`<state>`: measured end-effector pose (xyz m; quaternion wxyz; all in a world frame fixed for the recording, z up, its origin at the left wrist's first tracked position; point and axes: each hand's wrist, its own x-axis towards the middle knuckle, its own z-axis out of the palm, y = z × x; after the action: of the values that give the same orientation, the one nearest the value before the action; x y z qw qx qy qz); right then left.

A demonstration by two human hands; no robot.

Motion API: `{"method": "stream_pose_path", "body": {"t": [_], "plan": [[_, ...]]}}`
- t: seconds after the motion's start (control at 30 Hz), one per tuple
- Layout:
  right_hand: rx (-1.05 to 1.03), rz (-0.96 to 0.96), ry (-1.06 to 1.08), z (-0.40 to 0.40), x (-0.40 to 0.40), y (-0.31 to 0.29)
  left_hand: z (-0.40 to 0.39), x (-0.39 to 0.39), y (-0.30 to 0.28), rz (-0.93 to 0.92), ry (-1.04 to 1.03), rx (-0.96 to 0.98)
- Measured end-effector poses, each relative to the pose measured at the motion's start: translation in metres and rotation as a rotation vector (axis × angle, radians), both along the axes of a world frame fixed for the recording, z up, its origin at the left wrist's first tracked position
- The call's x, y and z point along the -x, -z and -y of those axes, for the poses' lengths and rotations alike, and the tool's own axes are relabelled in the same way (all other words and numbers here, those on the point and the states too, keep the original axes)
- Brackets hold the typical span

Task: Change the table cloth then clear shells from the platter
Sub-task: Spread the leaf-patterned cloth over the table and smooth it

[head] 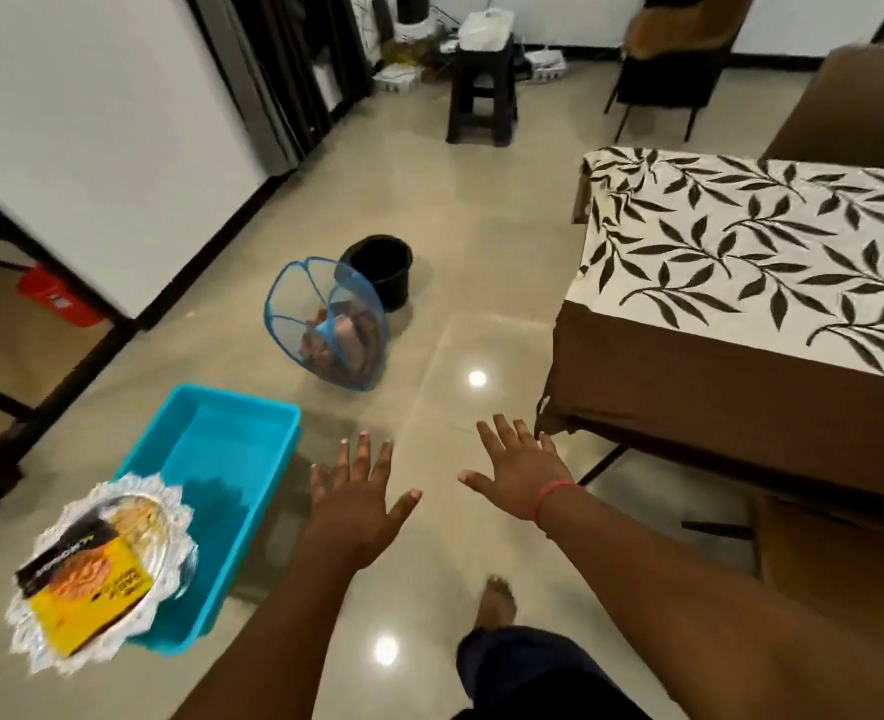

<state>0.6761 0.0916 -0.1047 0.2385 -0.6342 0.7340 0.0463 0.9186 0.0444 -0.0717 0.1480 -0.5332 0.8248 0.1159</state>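
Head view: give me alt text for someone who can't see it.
Both hands, left hand and right hand, reach forward empty with fingers spread above a glossy floor. A silver platter with a yellow packet rests on a blue tub lower left; a leaf-print tablecloth covers the table on the right.

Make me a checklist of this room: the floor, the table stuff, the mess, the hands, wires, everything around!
Surface: shiny tiled floor, two light reflections.
Job's things: leaf-pattern table cloth on the table; silver platter, holding a yellow box, rests on the blue tub.
Clutter: mesh basket with brown cloth inside, black bucket behind it.
Hands: left hand and right hand open, fingers spread, holding nothing.
Cables: tangle near the far wall by the stool.
Surroundings: chair, red object under a shelf at left.
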Motion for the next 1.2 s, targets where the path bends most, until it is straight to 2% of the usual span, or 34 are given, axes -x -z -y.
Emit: {"method": "stream_pose_path", "body": {"t": [0.17,0.4,0.7,0.87,1.0,1.13,1.2], "plan": [[0.028,0.016,0.106,0.089,0.057,-0.01,0.109,0.057,-0.005,-0.007,0.064,0.007],[0.078,0.007,0.387,0.167,0.147,-0.013,0.251,0.148,-0.001,-0.012,0.291,0.007],[-0.001,-0.06,0.878,0.243,0.235,0.0,0.426,0.33,0.005,-0.044,0.782,-0.002],[-0.009,-0.059,1.021,0.266,0.249,0.007,0.476,0.422,0.013,-0.017,0.912,-0.036],[0.075,-0.131,1.022,0.285,0.283,0.012,0.487,0.495,0.026,-0.046,0.884,-0.14],[0.141,-0.12,1.036,0.309,0.318,0.01,0.49,0.554,0.037,-0.078,0.716,-0.335],[0.158,-0.127,1.027,0.32,0.334,0.008,0.496,0.576,0.041,-0.06,0.815,-0.267]]}}
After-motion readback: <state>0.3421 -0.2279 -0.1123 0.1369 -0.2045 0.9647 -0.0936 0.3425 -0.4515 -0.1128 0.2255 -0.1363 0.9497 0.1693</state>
